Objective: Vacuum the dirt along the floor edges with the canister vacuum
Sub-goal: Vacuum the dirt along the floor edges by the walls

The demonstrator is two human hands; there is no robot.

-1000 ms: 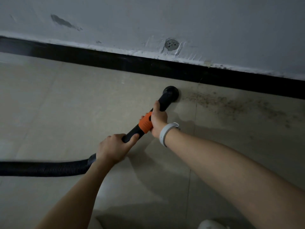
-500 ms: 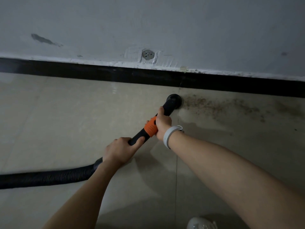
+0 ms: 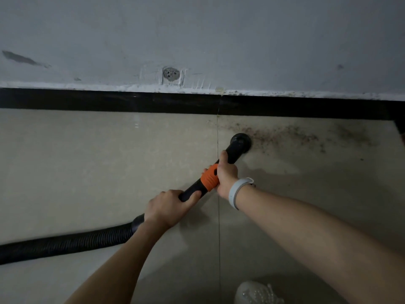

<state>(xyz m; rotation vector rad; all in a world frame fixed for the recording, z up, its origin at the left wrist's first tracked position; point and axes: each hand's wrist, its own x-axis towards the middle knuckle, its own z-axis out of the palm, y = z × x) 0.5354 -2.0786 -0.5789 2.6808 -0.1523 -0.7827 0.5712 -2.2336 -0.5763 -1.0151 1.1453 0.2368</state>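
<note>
A black vacuum wand with an orange collar (image 3: 210,177) ends in a round black nozzle (image 3: 240,141) pressed on the beige tile floor. My right hand (image 3: 226,172) grips the wand just behind the nozzle, beside the orange collar. My left hand (image 3: 167,207) grips the wand lower down, where the ribbed black hose (image 3: 65,244) joins it. A band of dark dirt specks (image 3: 291,134) lies to the right of the nozzle, along the black baseboard (image 3: 131,102). The canister itself is out of view.
The grey wall (image 3: 219,40) above the baseboard has a round patched hole (image 3: 171,73). The hose trails off to the left edge. A white shoe (image 3: 256,292) shows at the bottom. A tile joint (image 3: 218,227) runs toward me under the wand.
The nozzle has slid to the right along the floor edge, across the tile joint, to the left end of the dirt band. Both hands kept their grip on the wand.
</note>
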